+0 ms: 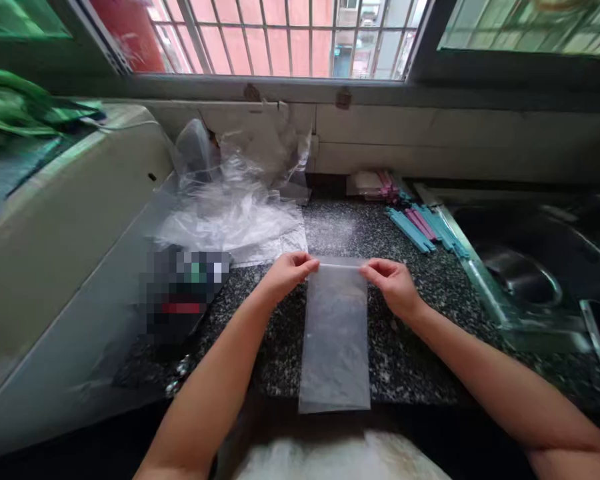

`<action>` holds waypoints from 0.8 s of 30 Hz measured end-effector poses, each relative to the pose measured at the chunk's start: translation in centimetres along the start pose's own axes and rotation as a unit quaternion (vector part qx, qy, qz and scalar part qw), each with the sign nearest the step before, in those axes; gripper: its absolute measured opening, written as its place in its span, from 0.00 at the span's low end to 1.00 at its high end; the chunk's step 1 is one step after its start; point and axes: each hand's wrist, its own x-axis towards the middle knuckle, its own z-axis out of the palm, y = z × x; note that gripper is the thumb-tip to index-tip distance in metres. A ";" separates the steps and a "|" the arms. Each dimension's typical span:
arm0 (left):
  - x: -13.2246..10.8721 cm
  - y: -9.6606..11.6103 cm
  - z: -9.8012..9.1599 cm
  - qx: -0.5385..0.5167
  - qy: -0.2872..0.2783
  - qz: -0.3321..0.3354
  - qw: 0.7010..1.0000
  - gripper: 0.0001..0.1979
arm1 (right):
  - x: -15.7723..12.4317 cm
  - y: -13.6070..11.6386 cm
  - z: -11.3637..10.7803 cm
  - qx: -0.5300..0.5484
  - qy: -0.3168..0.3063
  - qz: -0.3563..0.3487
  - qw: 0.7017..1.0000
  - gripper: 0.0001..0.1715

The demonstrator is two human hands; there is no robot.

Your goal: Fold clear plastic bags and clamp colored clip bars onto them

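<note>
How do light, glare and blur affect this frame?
Head view: bright window, dimmer counter; head view: glare whitens the crumpled plastic, a thin highlight crosses the clear bag; head view: pale fabric at bottom is blurred; head view: a pixelated patch hides detail at left.

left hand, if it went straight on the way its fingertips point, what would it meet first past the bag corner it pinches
Probably the right hand, which pinches the other top corner of the bag, though this one view leaves depth unclear.
</note>
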 end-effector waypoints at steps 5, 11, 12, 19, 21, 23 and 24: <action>0.1 -0.2 0.1 0.027 0.002 0.014 1.000 0.14 | 0.4 -0.2 -0.4 -0.016 -0.055 0.030 0.998 0.17; -0.2 0.1 0.5 0.033 -0.018 0.038 0.999 0.15 | 0.3 -0.7 -0.1 -0.038 -0.087 0.032 0.995 0.18; -0.2 0.2 0.5 0.028 -0.014 0.040 0.999 0.15 | 0.3 -0.7 0.0 -0.039 -0.087 0.027 0.995 0.18; -0.2 0.2 1.1 -0.023 0.002 0.038 0.999 0.19 | 0.1 -0.5 0.0 -0.050 -0.061 -0.003 0.997 0.17; -0.2 0.1 1.3 -0.035 -0.012 0.031 0.999 0.19 | 0.1 -0.6 0.1 -0.054 -0.059 -0.009 0.997 0.17; -0.2 0.0 1.4 -0.041 -0.018 0.028 0.999 0.20 | 0.1 -0.6 0.1 -0.058 -0.068 -0.008 0.996 0.17; -0.1 0.0 1.5 -0.039 -0.017 0.028 0.999 0.20 | 0.1 -0.6 0.1 -0.062 -0.078 -0.005 0.995 0.17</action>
